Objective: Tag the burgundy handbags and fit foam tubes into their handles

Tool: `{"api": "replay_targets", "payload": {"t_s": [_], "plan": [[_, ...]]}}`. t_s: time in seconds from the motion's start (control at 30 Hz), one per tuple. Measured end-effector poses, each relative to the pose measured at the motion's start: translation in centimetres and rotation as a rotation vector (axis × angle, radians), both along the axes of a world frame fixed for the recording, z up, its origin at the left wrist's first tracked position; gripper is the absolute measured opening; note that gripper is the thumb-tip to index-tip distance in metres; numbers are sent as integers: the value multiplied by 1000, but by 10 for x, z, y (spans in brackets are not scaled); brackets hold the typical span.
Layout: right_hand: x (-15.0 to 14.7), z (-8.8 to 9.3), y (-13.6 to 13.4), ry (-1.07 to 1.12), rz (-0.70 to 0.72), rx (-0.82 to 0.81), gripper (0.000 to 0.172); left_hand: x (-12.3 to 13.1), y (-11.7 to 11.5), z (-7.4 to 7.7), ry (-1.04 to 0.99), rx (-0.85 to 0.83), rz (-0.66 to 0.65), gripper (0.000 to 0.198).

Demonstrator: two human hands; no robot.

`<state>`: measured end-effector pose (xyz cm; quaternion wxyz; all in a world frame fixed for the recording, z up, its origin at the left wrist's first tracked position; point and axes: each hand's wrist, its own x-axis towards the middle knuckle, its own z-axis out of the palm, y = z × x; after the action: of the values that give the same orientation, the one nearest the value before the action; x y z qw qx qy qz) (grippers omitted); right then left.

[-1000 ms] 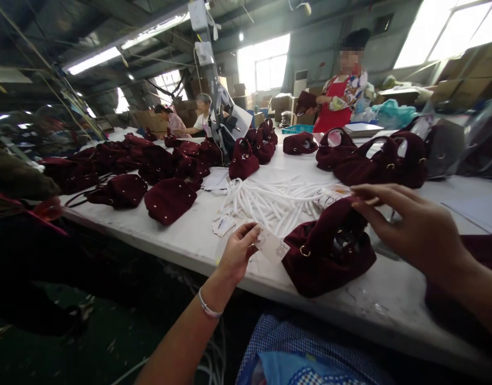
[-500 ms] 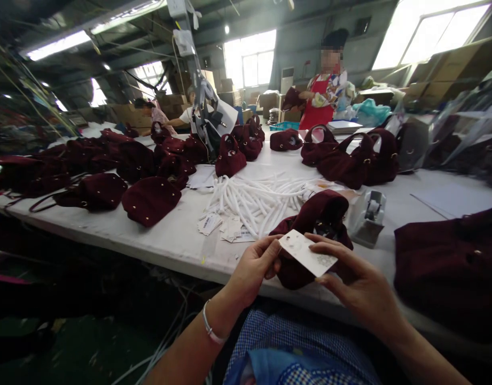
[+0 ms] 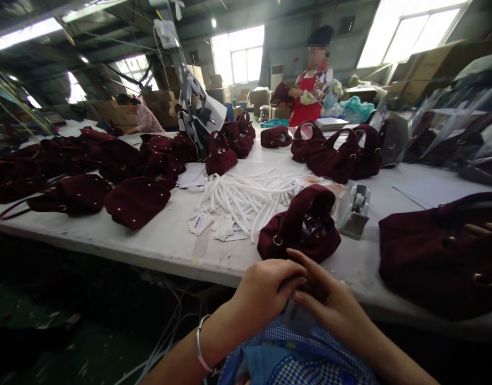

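My left hand (image 3: 264,286) and my right hand (image 3: 334,305) meet just in front of the table edge, fingers closed together. Below the fingers hangs a tag (image 3: 299,316), blurred and in shadow, pinched between both hands; its upper part is hidden. Right behind my hands stands a small maroon handbag (image 3: 297,240) with its handle up and something clear inside. To its left lie several printed tags (image 3: 224,227) beside a heap of white cord-like strips (image 3: 249,198).
A tape dispenser (image 3: 356,211) sits right of the near bag. A larger maroon bag (image 3: 422,262) stands at the right, with another person's fingers (image 3: 484,229) on it. More maroon bags (image 3: 137,200) cover the left side. Across the table, a person in a red apron (image 3: 307,107) holds a bag.
My hands have come together and dropped toward my lap, turning the tag downward. The view has shifted slightly right, and another person's fingers now show at the right edge.
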<state>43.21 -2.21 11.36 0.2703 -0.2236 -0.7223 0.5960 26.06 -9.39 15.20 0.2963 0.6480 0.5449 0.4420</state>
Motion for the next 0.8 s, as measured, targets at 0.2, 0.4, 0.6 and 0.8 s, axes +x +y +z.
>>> {"api": "replay_targets", "payload": {"t_s": [0.2, 0.4, 0.6, 0.8], "plan": [[4, 7, 16, -147, -140, 103, 27, -21, 5, -14, -210, -25, 170, 16], [2, 34, 38, -132, -348, 641, 16, -30, 34, -59, -83, 50, 491, 21], [-7, 48, 45, -87, -447, 860, 17, -19, 47, -66, -91, 133, 542, 17], [-19, 55, 47, -88, -496, 832, 18, -19, 50, -69, -310, 58, 483, 13]]}}
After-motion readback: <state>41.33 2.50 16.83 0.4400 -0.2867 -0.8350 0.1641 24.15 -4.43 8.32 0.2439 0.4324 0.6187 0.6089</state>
